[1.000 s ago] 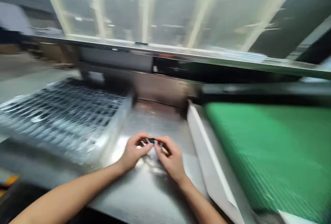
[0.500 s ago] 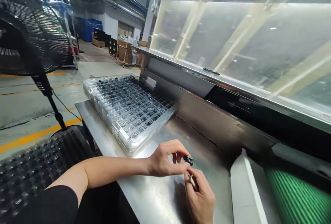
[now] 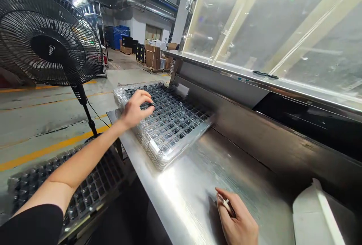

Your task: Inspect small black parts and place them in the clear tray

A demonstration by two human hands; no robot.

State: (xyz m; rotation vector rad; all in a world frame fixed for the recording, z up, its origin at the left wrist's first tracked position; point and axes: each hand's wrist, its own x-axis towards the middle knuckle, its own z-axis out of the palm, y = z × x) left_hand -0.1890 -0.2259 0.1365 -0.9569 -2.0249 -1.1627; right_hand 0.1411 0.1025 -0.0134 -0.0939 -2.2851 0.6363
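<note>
My left hand (image 3: 137, 108) is over the far left part of a stack of clear plastic trays (image 3: 158, 156). Between its thumb and fingers it pinches a small black part (image 3: 151, 104), whose exact kind I cannot make out. Many of the top tray's pockets hold similar dark pieces. My right hand (image 3: 239, 218) is low over the steel bench (image 3: 192, 192), its fingers closed around a slim, light-coloured, pen-like tool (image 3: 226, 203). The tool's tip is hard to see.
A black standing fan (image 3: 51, 48) is at the left, above a lower tray of dark parts (image 3: 93, 188). A white bin-like guard (image 3: 311, 211) stands at the right. Behind the bench runs a metal ledge (image 3: 226, 73) under a clear panel (image 3: 277, 30).
My left hand has moved away from my right hand, up and left to the tray stack, carrying the black part. My right hand keeps hold of the tool. The view has shifted right-to-left.
</note>
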